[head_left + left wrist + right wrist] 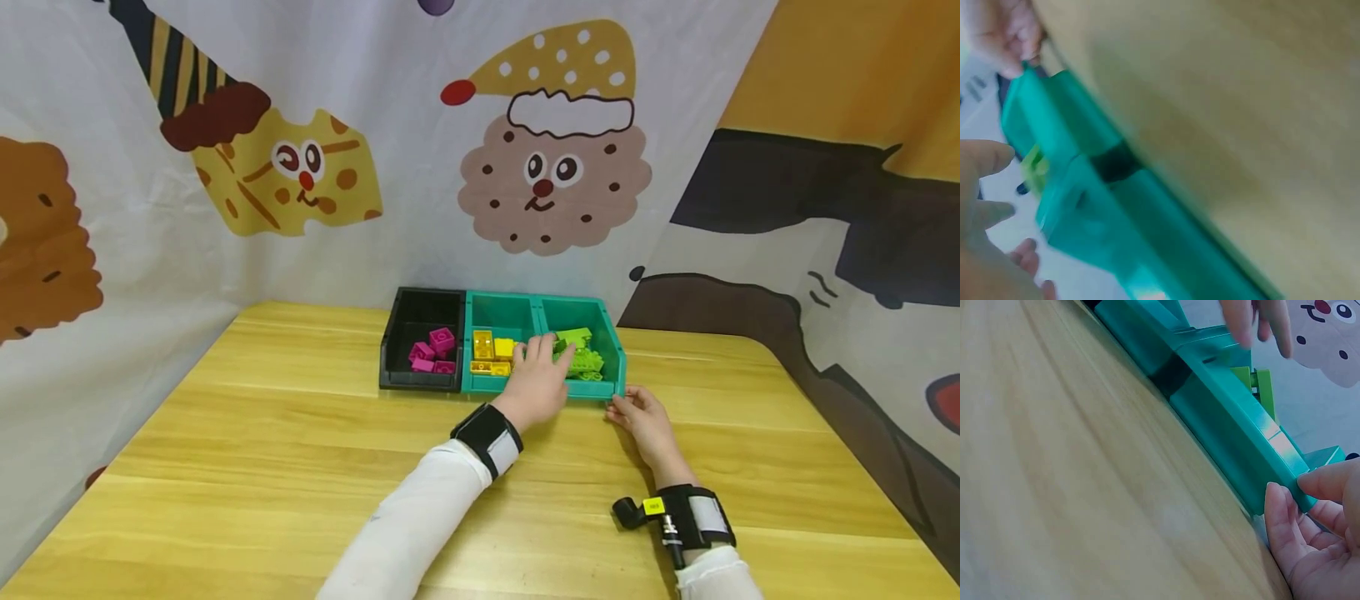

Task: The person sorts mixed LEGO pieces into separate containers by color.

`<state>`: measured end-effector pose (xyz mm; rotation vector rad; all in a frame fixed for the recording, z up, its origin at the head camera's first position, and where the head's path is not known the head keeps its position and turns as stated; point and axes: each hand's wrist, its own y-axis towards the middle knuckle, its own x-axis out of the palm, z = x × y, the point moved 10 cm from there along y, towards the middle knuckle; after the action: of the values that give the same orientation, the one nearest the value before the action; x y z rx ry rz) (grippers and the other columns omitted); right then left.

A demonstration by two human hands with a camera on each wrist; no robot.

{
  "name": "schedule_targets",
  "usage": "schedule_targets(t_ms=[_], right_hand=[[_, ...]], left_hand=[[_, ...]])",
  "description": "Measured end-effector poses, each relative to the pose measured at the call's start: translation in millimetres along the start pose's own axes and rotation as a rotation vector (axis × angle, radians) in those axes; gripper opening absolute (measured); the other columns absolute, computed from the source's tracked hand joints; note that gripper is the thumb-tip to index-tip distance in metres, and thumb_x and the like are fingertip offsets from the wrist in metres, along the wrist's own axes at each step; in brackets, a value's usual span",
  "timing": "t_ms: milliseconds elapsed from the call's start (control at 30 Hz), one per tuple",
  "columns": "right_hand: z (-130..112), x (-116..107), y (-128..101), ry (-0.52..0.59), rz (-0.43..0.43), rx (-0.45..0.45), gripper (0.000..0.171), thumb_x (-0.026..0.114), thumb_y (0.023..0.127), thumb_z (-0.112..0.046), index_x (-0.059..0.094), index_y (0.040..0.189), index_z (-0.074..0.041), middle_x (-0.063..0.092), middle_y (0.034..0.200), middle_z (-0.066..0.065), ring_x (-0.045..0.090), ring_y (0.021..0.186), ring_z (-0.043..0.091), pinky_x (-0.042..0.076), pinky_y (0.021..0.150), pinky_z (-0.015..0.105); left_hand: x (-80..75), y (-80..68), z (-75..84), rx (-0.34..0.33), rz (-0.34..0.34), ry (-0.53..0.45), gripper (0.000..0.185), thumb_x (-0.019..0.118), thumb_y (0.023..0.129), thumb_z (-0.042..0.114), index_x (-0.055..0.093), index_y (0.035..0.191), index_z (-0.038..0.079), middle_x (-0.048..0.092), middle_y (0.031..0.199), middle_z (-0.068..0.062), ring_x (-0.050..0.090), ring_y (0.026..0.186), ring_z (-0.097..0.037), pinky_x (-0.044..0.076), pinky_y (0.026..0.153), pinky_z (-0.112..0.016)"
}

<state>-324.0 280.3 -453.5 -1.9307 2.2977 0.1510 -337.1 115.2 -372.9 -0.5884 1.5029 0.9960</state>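
My left hand (534,385) is over the front of two joined teal bins, its fingers spread above the lime-green bricks (587,362) in the right teal bin (595,389). In the left wrist view the left fingers (991,156) hold nothing. My right hand (647,425) pinches the front right corner of that bin; in the right wrist view the thumb (1325,480) lies on its rim with the other fingers below. Yellow bricks (483,344) lie in the left teal bin (480,383), partly hidden by the left hand.
A black bin (420,381) with several magenta bricks (442,340) adjoins the teal bins on the left. All stand near the back of a wooden table (247,467). Behind hangs a printed cloth (420,217) with cartoon figures.
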Motion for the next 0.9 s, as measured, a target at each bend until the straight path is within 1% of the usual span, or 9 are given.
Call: schedule_targets(t_ms=[133,200,300,400,500,633,767,900], right_hand=[[-0.1,0.0,-0.4,-0.008,0.000,0.002,0.032,0.045,0.099,-0.010,0.038,0.124,0.009,0.054,0.092,-0.003,0.057,0.081,-0.002,0.051,0.075,0.014],[0.3,0.2,-0.6,-0.010,0.001,0.005,0.032,0.045,0.099,-0.010,0.038,0.124,0.009,0.054,0.092,-0.002,0.057,0.081,-0.002,0.051,0.075,0.014],[0.6,0.7,-0.6,-0.008,0.003,0.006,0.033,0.045,0.099,-0.010,0.038,0.125,0.009,0.053,0.093,-0.002,0.057,0.081,-0.002,0.051,0.075,0.014],[0.4,2.2,0.1,-0.004,0.005,0.001,0.033,0.045,0.099,-0.010,0.038,0.125,0.009,0.053,0.093,-0.001,0.057,0.081,-0.002,0.051,0.075,0.014],[0.4,4.3,1.0,-0.007,0.004,-0.004,0.034,0.045,0.099,-0.011,0.038,0.125,0.009,0.053,0.095,0.000,0.057,0.081,-0.001,0.051,0.075,0.015],[1.4,6.9,1.5,-0.007,0.000,0.000,0.034,0.046,0.099,-0.011,0.038,0.126,0.009,0.053,0.095,0.001,0.057,0.080,-0.002,0.051,0.075,0.015],[1.2,6.1,1.0,-0.004,0.001,0.005,0.033,0.046,0.099,-0.010,0.038,0.125,0.009,0.054,0.094,0.000,0.057,0.080,-0.001,0.051,0.075,0.015],[1.1,4.0,0.5,0.003,0.004,0.004,0.033,0.044,0.099,-0.010,0.037,0.125,0.009,0.054,0.092,-0.001,0.058,0.080,-0.001,0.051,0.075,0.015]], left_hand=[[-14.3,-9.4,-11.5,-0.016,0.011,-0.115,0.056,0.055,0.095,0.036,0.036,0.145,0.018,0.026,0.147,-0.013,0.023,0.133,-0.028,0.023,0.103,-0.046],[-23.1,-15.4,-16.9,-0.021,0.032,-0.158,0.052,0.055,0.095,0.035,0.041,0.142,0.016,0.030,0.145,-0.012,0.024,0.131,-0.028,0.023,0.101,-0.046],[-41.9,-26.8,-24.4,-0.016,0.098,-0.239,0.043,0.054,0.096,0.033,0.051,0.135,0.014,0.043,0.136,-0.009,0.035,0.126,-0.026,0.028,0.102,-0.044],[-63.7,-41.3,-34.1,-0.005,0.186,-0.329,0.034,0.053,0.097,0.030,0.060,0.124,0.011,0.057,0.124,-0.006,0.049,0.117,-0.023,0.037,0.101,-0.041],[-81.0,-58.8,-48.2,-0.012,0.254,-0.387,0.029,0.054,0.096,0.028,0.065,0.115,0.009,0.063,0.114,-0.006,0.057,0.109,-0.023,0.044,0.096,-0.042],[-92.1,-84.4,-75.5,-0.076,0.299,-0.393,0.027,0.057,0.094,0.027,0.067,0.110,0.008,0.066,0.111,-0.008,0.059,0.105,-0.025,0.045,0.093,-0.043],[-98.2,-109.3,-103.4,-0.144,0.349,-0.379,0.026,0.060,0.093,0.025,0.067,0.108,0.005,0.065,0.110,-0.011,0.058,0.104,-0.028,0.045,0.092,-0.045],[-101.1,-129.2,-128.0,-0.197,0.396,-0.353,0.024,0.063,0.090,0.022,0.068,0.105,0.003,0.064,0.107,-0.014,0.055,0.102,-0.031,0.044,0.090,-0.046]])
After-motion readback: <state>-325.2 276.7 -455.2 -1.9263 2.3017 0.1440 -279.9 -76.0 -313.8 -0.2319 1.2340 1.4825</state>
